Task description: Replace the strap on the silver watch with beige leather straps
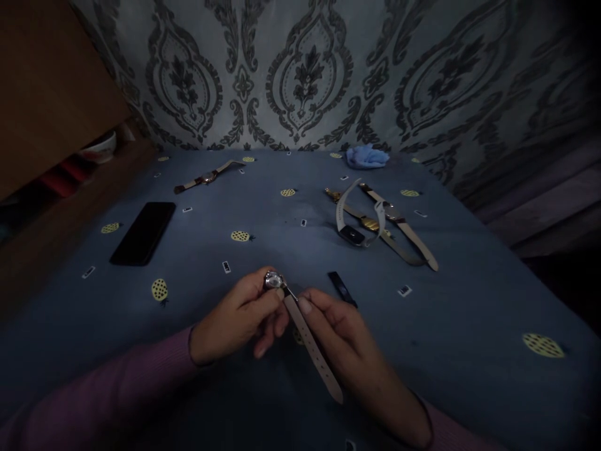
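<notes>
Near the front middle of the table, my left hand holds a wristwatch by its round silver case, thumb at the strap's end. The watch's light strap with punched holes hangs down toward the lower right. My right hand is closed in a pinch, thumb and forefinger on a thin metal piece beside the case and strap; whether it is a tool or a part of the watch I cannot tell. A dark flat strip lies just beyond my right hand.
A black phone lies at left, with another watch behind it. Several watches lie overlapping at right. A blue crumpled cloth sits by the patterned wall. The blue tablecloth has pineapple prints.
</notes>
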`<action>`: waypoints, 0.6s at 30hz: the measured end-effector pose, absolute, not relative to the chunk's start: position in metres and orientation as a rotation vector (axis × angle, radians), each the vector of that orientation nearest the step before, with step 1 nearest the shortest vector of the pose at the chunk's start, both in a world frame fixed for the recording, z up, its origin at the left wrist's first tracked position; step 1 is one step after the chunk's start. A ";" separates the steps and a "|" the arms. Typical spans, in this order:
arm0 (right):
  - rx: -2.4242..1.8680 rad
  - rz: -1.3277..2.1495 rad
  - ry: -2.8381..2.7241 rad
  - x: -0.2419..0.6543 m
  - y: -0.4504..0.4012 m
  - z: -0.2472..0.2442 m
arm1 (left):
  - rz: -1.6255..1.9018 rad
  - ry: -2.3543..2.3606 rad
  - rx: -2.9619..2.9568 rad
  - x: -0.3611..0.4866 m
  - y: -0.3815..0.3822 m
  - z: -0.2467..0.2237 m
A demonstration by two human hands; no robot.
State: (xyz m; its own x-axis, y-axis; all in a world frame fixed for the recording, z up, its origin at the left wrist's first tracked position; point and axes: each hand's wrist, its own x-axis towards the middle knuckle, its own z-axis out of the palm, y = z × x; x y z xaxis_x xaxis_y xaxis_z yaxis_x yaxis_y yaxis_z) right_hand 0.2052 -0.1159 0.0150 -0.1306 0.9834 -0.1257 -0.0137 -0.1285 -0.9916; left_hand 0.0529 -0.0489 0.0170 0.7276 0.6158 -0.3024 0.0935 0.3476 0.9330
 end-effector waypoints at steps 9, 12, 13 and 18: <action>-1.226 1.372 -1.283 0.205 -0.115 0.014 | 0.380 0.704 1.177 0.053 -0.050 0.017; -1.240 1.252 -1.365 0.204 -0.116 0.015 | 0.375 0.696 1.168 0.053 -0.050 0.017; -1.248 1.203 -1.394 0.204 -0.116 0.015 | 0.373 0.693 1.169 0.053 -0.050 0.018; -1.314 1.053 -1.468 0.203 -0.119 0.014 | 0.385 0.653 1.190 0.053 -0.051 0.018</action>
State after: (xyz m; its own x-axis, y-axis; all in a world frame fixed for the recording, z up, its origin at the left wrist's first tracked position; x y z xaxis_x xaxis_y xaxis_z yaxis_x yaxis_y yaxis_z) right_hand 0.2031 -0.1188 0.0143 -0.0567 0.9959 0.0698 0.2533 0.0820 -0.9639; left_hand 0.0534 -0.0506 0.0176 0.7572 0.5977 -0.2636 0.0589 0.3393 0.9388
